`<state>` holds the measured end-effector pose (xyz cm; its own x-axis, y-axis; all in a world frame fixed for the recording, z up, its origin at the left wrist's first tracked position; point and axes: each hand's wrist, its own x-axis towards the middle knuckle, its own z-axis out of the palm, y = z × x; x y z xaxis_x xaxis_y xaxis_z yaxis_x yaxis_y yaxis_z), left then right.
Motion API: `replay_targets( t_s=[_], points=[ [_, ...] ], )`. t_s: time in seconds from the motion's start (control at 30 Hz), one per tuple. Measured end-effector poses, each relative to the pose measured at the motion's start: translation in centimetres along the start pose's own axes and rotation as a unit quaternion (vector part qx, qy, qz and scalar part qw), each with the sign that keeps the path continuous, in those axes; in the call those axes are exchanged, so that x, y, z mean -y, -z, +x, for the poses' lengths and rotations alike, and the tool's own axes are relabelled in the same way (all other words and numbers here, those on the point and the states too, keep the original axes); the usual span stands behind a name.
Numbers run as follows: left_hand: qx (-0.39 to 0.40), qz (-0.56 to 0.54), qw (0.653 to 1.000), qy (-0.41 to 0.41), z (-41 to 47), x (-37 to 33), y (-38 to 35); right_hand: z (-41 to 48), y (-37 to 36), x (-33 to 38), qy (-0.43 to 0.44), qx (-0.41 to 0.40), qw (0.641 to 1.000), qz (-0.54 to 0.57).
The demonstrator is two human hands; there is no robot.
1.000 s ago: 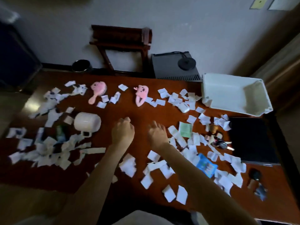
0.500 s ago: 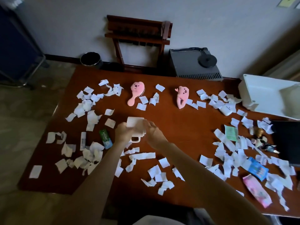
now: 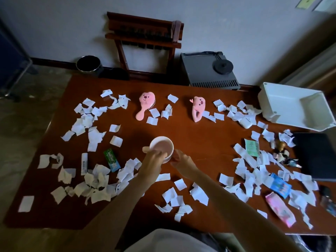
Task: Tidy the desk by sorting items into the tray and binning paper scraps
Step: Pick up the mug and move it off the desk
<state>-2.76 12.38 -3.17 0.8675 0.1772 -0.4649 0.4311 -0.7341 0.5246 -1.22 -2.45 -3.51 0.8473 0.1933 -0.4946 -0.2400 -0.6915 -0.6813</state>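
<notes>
- Our left hand (image 3: 152,161) and right hand (image 3: 179,158) both grip the white ceramic mug (image 3: 162,144), upright at the middle of the brown wooden worktop (image 3: 190,142), amid torn white paper scraps (image 3: 93,140).
- We should keep it level and lift it clear of the litter towards the white plastic tray (image 3: 291,106) at the far right.

Dark wooden rack (image 3: 143,39) stands against pale wall (image 3: 54,24).
</notes>
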Motion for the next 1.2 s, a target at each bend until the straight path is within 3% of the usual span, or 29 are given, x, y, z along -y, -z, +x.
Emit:
replay_targets(
  t_s=[0.03, 0.07, 0.1, 0.17, 0.23, 0.37, 0.53, 0.67, 0.83, 1.0, 1.2],
  points=[
    [0.015, 0.100, 0.993, -0.060, 0.2, 0.0, -0.4, 0.0, 0.1, -0.1, -0.001, 0.004, 1.000, -0.003],
    [-0.037, 0.176, 0.967, -0.182, 1.0, -0.8, -1.3, 0.0, 0.2, -0.3, 0.002, 0.005, 1.000, -0.007],
    [0.036, 0.165, 0.948, -0.270, 0.5, -0.9, -0.9, 0.1, 0.2, -0.4, 0.003, 0.007, 1.000, -0.012],
    [-0.017, 0.095, 0.934, -0.345, -0.5, -0.2, 0.9, 0.3, 0.4, -0.6, 0.003, 0.005, 1.000, -0.022],
    [-0.047, 0.019, 0.947, -0.318, -0.7, 0.2, 1.5, 0.7, 0.6, -0.8, 0.000, -0.013, 0.999, -0.045],
    [-0.107, -0.004, 0.990, -0.095, 0.7, 0.1, 3.3, 1.2, 0.7, -0.5, 0.015, -0.012, 0.997, -0.069],
    [0.036, -0.077, 0.996, 0.033, 2.7, -0.9, 2.5, 2.2, -0.1, 0.1, 0.046, 0.032, 0.998, -0.030],
    [0.022, -0.086, 0.995, 0.054, 3.1, -1.3, 1.8, 2.8, -0.5, 0.2, 0.025, 0.007, 1.000, 0.018],
    [-0.041, -0.137, 0.990, 0.020, 2.5, -1.0, 3.5, 2.8, -1.4, 2.1, 0.031, -0.021, 0.998, 0.055],
    [-0.137, -0.195, 0.971, 0.005, 2.1, 1.4, 9.7, 4.3, -3.8, 8.3, 0.083, -0.038, 0.993, 0.077],
    [-0.185, -0.229, 0.955, 0.021, 4.5, 10.1, 18.4, 7.5, -11.8, 17.6, 0.069, -0.006, 0.994, 0.079]
  ],
)
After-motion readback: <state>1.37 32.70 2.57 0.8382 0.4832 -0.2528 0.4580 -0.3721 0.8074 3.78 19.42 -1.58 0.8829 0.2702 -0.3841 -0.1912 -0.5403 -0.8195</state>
